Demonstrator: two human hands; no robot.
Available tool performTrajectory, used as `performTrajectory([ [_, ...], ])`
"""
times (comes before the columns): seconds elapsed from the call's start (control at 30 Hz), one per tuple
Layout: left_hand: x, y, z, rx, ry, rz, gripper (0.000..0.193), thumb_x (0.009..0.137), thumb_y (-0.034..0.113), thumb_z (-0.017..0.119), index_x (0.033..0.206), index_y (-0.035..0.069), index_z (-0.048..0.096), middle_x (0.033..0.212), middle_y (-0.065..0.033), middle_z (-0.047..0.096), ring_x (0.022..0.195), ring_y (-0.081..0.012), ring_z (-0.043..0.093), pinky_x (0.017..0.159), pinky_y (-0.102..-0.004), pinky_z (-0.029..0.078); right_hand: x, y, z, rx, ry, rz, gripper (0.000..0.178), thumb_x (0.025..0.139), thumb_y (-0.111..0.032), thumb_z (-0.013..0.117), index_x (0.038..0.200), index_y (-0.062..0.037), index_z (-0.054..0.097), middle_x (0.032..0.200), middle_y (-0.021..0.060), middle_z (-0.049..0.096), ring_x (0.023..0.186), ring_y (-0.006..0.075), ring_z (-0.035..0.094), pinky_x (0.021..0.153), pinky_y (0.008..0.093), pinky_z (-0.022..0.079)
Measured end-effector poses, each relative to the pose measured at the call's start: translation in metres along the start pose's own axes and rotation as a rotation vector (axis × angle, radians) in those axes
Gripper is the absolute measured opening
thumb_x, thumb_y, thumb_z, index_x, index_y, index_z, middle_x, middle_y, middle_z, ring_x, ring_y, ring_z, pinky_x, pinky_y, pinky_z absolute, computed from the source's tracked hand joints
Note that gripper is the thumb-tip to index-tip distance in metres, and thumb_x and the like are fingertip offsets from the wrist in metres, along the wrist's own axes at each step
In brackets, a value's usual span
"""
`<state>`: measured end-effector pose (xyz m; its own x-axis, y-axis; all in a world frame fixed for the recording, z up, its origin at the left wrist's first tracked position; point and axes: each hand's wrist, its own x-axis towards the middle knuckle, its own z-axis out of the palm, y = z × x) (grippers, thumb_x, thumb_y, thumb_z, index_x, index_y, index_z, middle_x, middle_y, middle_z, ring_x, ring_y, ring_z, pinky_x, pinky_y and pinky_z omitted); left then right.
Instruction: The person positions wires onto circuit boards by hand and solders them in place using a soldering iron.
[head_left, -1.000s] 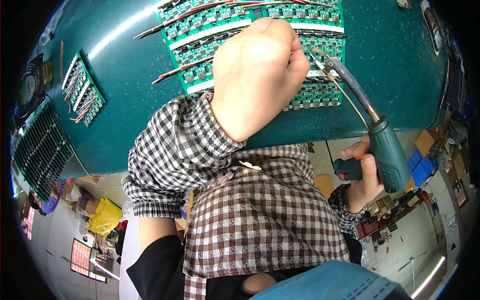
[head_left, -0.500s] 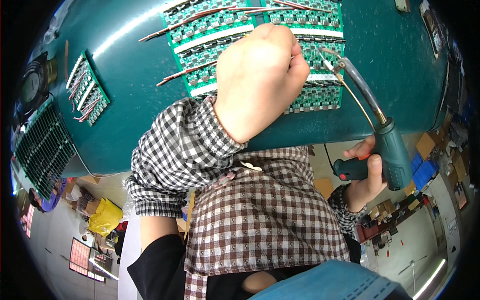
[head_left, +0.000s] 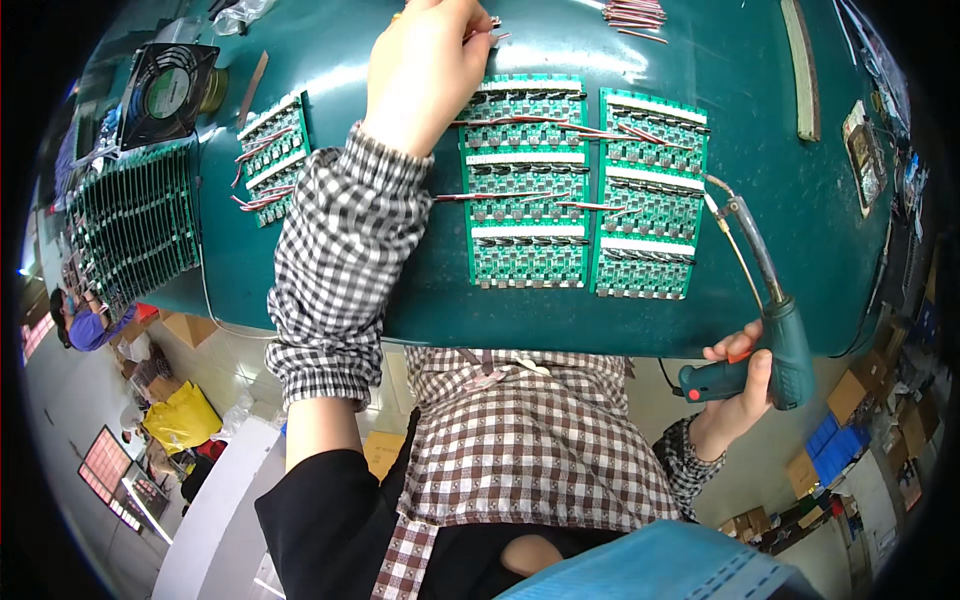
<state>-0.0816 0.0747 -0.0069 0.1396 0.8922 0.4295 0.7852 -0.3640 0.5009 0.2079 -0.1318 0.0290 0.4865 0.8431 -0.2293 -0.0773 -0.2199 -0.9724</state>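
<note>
My right hand grips a green soldering gun with a red trigger. Its metal barrel and thin feed tube point up toward the right edge of the right circuit board panel. To its left lies a second green circuit board panel. Both carry white strips, black parts and small chips, with thin red-and-white wires running across them. My left hand is beyond the panels at the far edge of view, closed. Short wire ends show by its fingertips; what it holds is mostly hidden.
A bundle of red-and-white wires lies at the far side. A smaller wired board, a black fan and a row of upright boards stand left. A wooden strip and a worn flat object lie right.
My left hand has moved from over the panels to the far left, uncovering them. The view has shifted, showing more of the table's far side. My right hand still holds the soldering gun.
</note>
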Motion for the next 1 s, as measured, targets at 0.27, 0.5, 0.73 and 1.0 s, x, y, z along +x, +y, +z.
performTrajectory([
  [0.27, 0.004, -0.016, 0.007, -0.025, -0.107, 0.063, 0.012, 0.075, 0.007, 0.065, 0.082, 0.003, 0.056, 0.08, -0.0133, 0.053, 0.078, -0.0298, 0.054, 0.069, -0.0364, 0.045, -0.001, 0.002, 0.001, 0.001, 0.027, 0.012, 0.034, 0.086, -0.023, 0.059, 0.105, 0.0053, 0.053, 0.077, 0.0093, 0.056, 0.068, 0.0168, 0.058, 0.059, 0.0295, 0.054],
  [0.5, 0.004, -0.017, 0.006, 0.132, -0.185, 0.172, 0.011, 0.079, 0.008, 0.062, 0.08, 0.002, 0.054, 0.08, -0.0146, 0.052, 0.078, -0.0316, 0.053, 0.069, -0.0387, 0.044, -0.002, 0.006, -0.004, 0.04, -0.016, 0.011, 0.035, 0.085, -0.021, 0.06, 0.104, 0.0065, 0.053, 0.08, 0.0112, 0.057, 0.068, 0.0185, 0.058, 0.058, 0.0303, 0.055],
  [0.73, 0.0, 0.009, 0.004, 0.072, -0.002, 0.109, 0.01, 0.084, 0.007, 0.059, 0.085, 0.003, 0.051, 0.073, -0.0138, 0.055, 0.064, -0.0292, 0.056, 0.059, -0.0349, 0.045, -0.003, 0.014, -0.013, 0.033, 0.011, -0.014, 0.036, 0.089, -0.023, 0.056, 0.109, 0.007, 0.052, 0.08, 0.0105, 0.057, 0.07, 0.0189, 0.058, 0.06, 0.0293, 0.054],
  [1.0, -0.039, 0.073, 0.013, -0.331, -0.421, 0.1, 0.011, 0.081, 0.007, 0.064, 0.092, 0.004, 0.063, 0.08, -0.0066, 0.063, 0.064, -0.0148, 0.058, 0.06, -0.0257, 0.046, -0.001, 0.015, -0.019, 0.117, -0.025, -0.048, 0.034, 0.085, -0.016, 0.058, 0.104, 0.0111, 0.054, 0.08, 0.0142, 0.059, 0.067, 0.0215, 0.061, 0.058, 0.0325, 0.058],
])
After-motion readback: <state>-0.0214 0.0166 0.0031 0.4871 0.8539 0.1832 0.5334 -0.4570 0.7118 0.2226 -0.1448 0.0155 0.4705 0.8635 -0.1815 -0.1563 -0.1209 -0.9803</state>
